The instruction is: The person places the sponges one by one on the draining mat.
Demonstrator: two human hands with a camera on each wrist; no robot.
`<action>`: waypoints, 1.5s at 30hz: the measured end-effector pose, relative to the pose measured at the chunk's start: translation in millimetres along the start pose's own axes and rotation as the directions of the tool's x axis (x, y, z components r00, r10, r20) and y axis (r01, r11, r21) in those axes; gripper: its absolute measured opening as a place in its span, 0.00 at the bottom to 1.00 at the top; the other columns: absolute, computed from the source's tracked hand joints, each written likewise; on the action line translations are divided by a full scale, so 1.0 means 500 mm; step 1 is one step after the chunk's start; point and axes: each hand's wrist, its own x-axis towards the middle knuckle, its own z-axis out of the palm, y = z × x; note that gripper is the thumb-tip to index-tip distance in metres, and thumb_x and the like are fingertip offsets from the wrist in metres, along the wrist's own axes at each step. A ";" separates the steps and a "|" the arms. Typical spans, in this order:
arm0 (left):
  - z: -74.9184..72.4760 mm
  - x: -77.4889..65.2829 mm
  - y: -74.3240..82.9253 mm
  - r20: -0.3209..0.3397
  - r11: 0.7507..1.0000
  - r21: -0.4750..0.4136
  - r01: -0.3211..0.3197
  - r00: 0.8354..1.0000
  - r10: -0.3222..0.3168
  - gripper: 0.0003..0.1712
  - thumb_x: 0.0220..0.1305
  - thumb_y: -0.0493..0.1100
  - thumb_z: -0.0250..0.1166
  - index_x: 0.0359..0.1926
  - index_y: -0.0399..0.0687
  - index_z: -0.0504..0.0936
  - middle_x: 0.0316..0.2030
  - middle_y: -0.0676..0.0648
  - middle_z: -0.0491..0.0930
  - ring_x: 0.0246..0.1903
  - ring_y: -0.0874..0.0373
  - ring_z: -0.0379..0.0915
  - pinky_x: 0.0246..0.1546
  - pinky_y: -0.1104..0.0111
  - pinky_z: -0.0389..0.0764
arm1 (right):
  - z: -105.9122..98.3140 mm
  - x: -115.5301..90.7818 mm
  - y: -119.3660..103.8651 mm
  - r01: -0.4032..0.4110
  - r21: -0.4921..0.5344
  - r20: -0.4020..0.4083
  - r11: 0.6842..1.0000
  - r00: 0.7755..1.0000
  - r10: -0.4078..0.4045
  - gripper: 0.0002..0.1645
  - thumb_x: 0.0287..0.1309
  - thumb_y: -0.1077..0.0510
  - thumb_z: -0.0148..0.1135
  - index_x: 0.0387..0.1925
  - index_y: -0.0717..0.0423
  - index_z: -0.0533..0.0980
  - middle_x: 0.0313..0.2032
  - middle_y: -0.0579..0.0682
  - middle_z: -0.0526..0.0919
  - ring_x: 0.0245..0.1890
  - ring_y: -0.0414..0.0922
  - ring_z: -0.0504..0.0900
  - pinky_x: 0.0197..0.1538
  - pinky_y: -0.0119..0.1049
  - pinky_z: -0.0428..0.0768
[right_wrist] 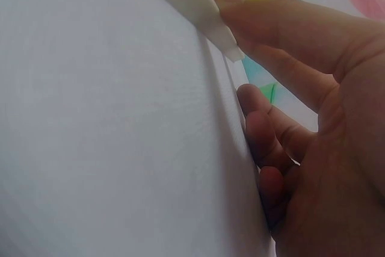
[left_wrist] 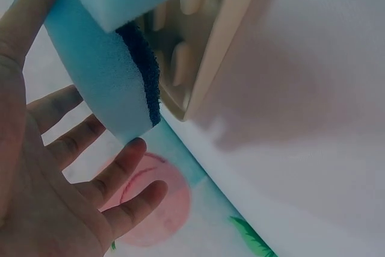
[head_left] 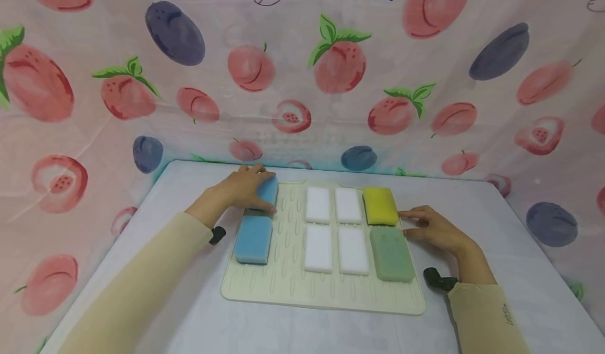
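My left hand [head_left: 246, 187] spans the far blue sponge [head_left: 268, 191], thumb at its near end and fingers around its far side. In the left wrist view, this blue sponge [left_wrist: 99, 70] shows a dark scouring layer, with the fingers [left_wrist: 123, 170] spread along it. Just nearer lies a second blue sponge [head_left: 253, 240]. Both are on a cream ribbed mat [head_left: 288, 285]. My right hand [head_left: 437, 230] rests at the mat's right edge beside the yellow sponge [head_left: 381, 206] and green sponge [head_left: 392, 254]. Its index finger and thumb reach the edge; the other fingers bend inward.
Several white sponges stand in two rows mid-mat, one of them a near-left white sponge [head_left: 319, 248]. The mat lies on a white table [head_left: 189, 312]. A fruit-printed cloth [head_left: 293, 70] hangs behind and at the sides.
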 end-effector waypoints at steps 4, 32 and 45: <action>0.004 0.003 0.003 0.004 1.000 -0.003 0.002 1.000 -0.002 0.61 0.48 0.75 0.76 0.79 0.56 0.65 0.73 0.43 0.65 0.67 0.35 0.63 0.65 0.36 0.70 | 0.000 0.000 0.000 0.005 0.005 0.003 1.000 1.000 -0.005 0.37 0.59 0.47 0.73 0.69 0.51 0.76 0.65 0.61 0.69 0.62 0.60 0.67 0.65 0.63 0.69; 0.018 0.011 0.011 0.043 0.999 -0.012 0.032 0.999 -0.032 0.64 0.48 0.73 0.76 0.80 0.55 0.61 0.74 0.43 0.62 0.66 0.37 0.63 0.65 0.39 0.72 | 0.000 0.001 -0.002 -0.029 0.004 0.004 1.000 1.000 0.029 0.38 0.59 0.47 0.74 0.69 0.51 0.76 0.65 0.61 0.68 0.61 0.59 0.66 0.64 0.61 0.70; 0.012 0.000 0.012 0.042 0.999 -0.032 0.033 0.999 -0.032 0.65 0.50 0.74 0.75 0.82 0.55 0.58 0.77 0.43 0.57 0.71 0.33 0.58 0.68 0.36 0.67 | 0.000 -0.001 -0.002 -0.020 0.021 0.007 1.000 1.000 0.020 0.39 0.58 0.47 0.75 0.69 0.51 0.76 0.66 0.62 0.68 0.63 0.60 0.66 0.65 0.64 0.69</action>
